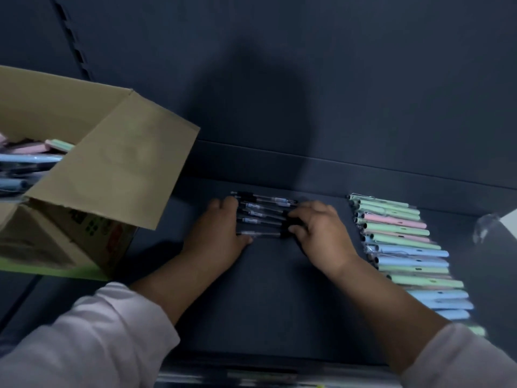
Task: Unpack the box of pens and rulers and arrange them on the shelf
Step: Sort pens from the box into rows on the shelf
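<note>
A dark shelf [274,289] holds all the things. In the middle of it lies a small bunch of black pens [263,212]. They lie side by side, pointing left and right.

The left hand [216,233] rests on the shelf at the left ends of the black pens. Its fingers look loose and push against the pen ends, and its thumb touches the nearest pen. The right hand [321,231] is at the right ends. Its fingers [293,228] bend down onto the black caps and touch them. It is too blurry to tell if they pinch a pen or only press.

To the right, well apart from the hands, a long row of green, pink and blue pens [405,247] lies side by side.

On the left stands a brown cardboard box [112,163] with its flap open. More pale blue, pink and green things [30,158] show inside it.

Both arms wear pale sleeves [84,340].
</note>
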`<state>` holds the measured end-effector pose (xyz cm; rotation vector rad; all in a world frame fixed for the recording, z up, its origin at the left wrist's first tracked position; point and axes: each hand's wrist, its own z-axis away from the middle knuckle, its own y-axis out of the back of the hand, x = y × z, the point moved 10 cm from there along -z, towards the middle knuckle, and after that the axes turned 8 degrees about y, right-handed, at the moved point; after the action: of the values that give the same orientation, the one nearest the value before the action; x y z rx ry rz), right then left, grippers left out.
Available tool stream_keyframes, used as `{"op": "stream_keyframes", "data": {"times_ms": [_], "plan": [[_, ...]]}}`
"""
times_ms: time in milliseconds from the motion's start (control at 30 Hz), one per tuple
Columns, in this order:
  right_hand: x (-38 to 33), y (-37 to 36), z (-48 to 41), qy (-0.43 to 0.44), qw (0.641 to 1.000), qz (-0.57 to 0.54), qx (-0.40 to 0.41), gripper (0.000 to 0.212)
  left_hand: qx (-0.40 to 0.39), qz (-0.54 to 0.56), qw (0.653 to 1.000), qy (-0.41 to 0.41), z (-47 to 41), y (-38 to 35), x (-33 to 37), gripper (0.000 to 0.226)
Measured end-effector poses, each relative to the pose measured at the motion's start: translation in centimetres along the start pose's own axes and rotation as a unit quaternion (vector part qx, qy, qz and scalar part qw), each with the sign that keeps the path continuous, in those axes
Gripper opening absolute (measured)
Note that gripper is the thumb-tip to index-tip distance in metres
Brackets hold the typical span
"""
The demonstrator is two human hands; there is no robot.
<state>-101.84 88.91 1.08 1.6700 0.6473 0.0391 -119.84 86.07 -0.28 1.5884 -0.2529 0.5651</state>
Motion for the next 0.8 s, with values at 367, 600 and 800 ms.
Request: {"op": "stream_keyframes", "data": {"times_ms": [367,600,800], "plan": [[-0.3,-0.6,1.3,-0.035,0.999,-0.021,0.013,0.027,0.021,-0.029,0.999,-0.030,-0.1,-0.2,1.2,0.040],[-2.0,1.3,1.7,0.003,0.999,-0.031,0.028,0.026,0.037,-0.069,0.997,-0.018,2.5,2.3,1.0,0.044],[-4.5,3.6,3.3,0.048,0.998,-0.013,0.033,0.028,0.034,-0.111,0.993,-0.024,5.7,4.8,1.8,0.056]]}}
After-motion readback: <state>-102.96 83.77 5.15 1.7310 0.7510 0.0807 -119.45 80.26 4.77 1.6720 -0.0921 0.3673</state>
